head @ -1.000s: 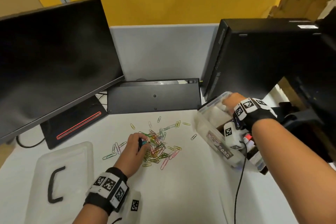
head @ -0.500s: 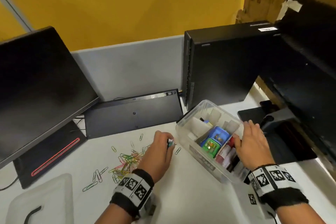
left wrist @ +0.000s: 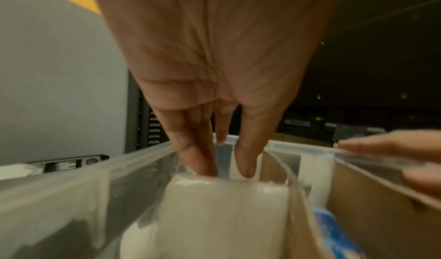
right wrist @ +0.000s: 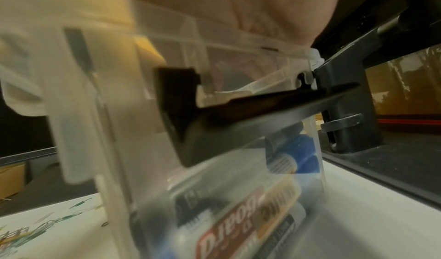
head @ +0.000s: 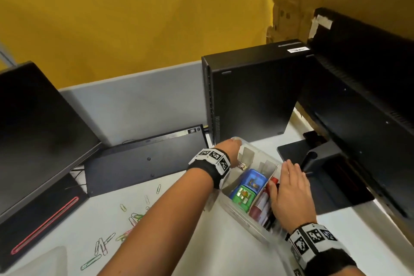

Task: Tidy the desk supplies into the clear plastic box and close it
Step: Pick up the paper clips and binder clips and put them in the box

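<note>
The clear plastic box [head: 244, 219] stands open on the white desk, with a blue case [head: 254, 178], a green case [head: 243, 197] and markers [head: 261, 205] in its compartments. My left hand [head: 230, 148] reaches into the far-left compartment. In the left wrist view its fingers [left wrist: 247, 161] point straight down with nothing between them. A small silvery item [head: 242, 166] lies just beside that hand. My right hand [head: 284, 175] lies flat on the box's right side, over the markers. Several coloured paper clips [head: 134, 219] are scattered on the desk to the left. The clear lid [head: 38, 262] lies at the bottom left.
A dark monitor [head: 33, 130] stands at the left, with a black keyboard [head: 145, 159] leaning against the partition behind the clips. A black computer tower [head: 253, 101] rises right behind the box. A second monitor's stand [head: 324, 175] sits close on the box's right.
My left hand left the paper clip pile pinching a small item and moved right into the box's far-left compartment. My right hand shifted from the box's far end to its right side.
</note>
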